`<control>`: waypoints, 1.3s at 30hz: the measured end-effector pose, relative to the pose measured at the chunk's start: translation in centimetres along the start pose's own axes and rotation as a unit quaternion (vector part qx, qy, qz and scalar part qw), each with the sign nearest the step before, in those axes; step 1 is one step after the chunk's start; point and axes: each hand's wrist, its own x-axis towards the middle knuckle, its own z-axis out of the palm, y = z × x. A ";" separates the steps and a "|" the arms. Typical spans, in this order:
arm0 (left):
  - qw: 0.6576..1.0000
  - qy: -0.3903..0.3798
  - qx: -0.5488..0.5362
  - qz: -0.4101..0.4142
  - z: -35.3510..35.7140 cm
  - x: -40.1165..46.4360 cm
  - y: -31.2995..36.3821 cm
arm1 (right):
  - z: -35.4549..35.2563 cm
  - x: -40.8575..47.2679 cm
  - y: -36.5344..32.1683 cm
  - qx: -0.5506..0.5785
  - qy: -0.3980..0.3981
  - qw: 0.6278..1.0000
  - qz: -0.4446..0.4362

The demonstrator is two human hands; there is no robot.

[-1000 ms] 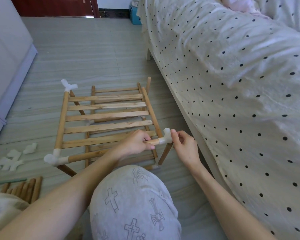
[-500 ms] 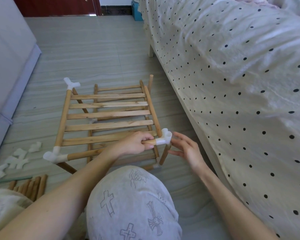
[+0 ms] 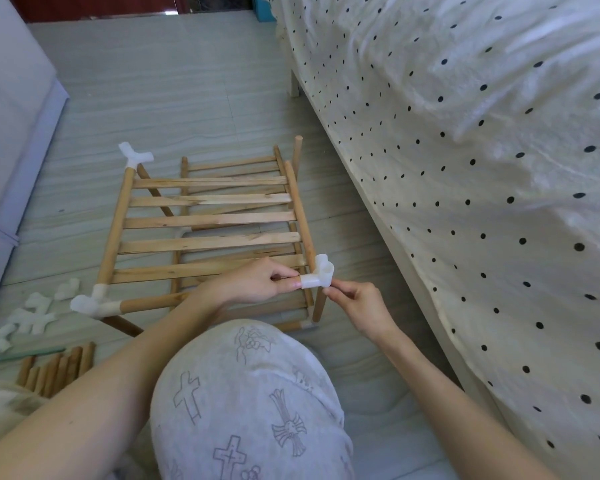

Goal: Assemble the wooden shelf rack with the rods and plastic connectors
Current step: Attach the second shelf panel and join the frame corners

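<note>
Slatted wooden shelf rack (image 3: pixel 208 220) sits on the floor ahead of both my hands, its side rails running away from me, slats crosswise. A lower tier shows through the slats beneath it.

Front wooden round rod (image 3: pixel 153 301) lies left-to-right, directly under my left hand (image 3: pixel 253 282). Left hand is wrapped around that rod's right end, fingers curled, thumb tip against the sleeve of the white plastic corner connector (image 3: pixel 319 276).

That connector is between my hands: just right of the left hand, just up-left of the right hand (image 3: pixel 357 304). One socket takes the front rod, one takes the right side rail, one opens upward and is empty.

Right hand pinches at the connector's underside, where the short upright wooden leg rod (image 3: pixel 320 306) meets it. Can't tell if the leg is fully seated.

Judgement: the move turns on the vertical axis. Leg goes straight up into the connector, right hand is nearer, left braces the front rod.

Spare white plastic connectors (image 3: pixel 32 315) and loose wooden rods (image 3: pixel 54 370) lie far left of my left hand.
</note>
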 end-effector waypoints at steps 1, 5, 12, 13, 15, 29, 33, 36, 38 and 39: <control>1.000 0.000 0.000 0.002 0.1 0.0 0.1 | 0.0 -0.1 0.0 -0.007 0.003 1.000 -0.002; 1.000 0.005 -0.001 0.001 0.1 0.0 0.3 | 0.0 -0.1 0.2 -0.013 0.006 1.000 0.002; 0.998 -0.015 0.064 -0.025 0.6 0.1 1.0 | -1.7 0.9 -2.2 0.101 0.004 0.994 0.039; 0.998 -0.012 0.063 -0.028 0.7 0.1 1.0 | -1.7 1.5 -2.9 0.088 0.030 0.994 0.050; 0.998 0.008 0.053 -0.035 0.9 0.2 1.0 | -1.3 2.7 -4.2 0.049 0.035 0.994 0.096; 0.989 0.081 0.120 0.019 1.6 0.3 -1.4 | -0.6 3.1 -3.2 0.110 -0.108 0.960 0.233; 0.984 0.084 0.160 0.008 0.3 -0.4 -2.5 | 0.9 3.3 -3.6 0.113 -0.105 0.962 0.225; 0.980 0.075 0.182 -0.012 -0.6 -0.7 -2.6 | 2.1 3.9 -4.0 0.111 -0.101 0.964 0.222; 0.976 0.076 0.201 -0.040 -0.9 -0.7 -2.4 | 2.7 4.3 -4.5 0.104 -0.100 0.966 0.214; 0.975 0.078 0.201 -0.058 -0.8 -0.8 -2.4 | 2.9 4.3 -4.6 0.098 -0.101 0.967 0.211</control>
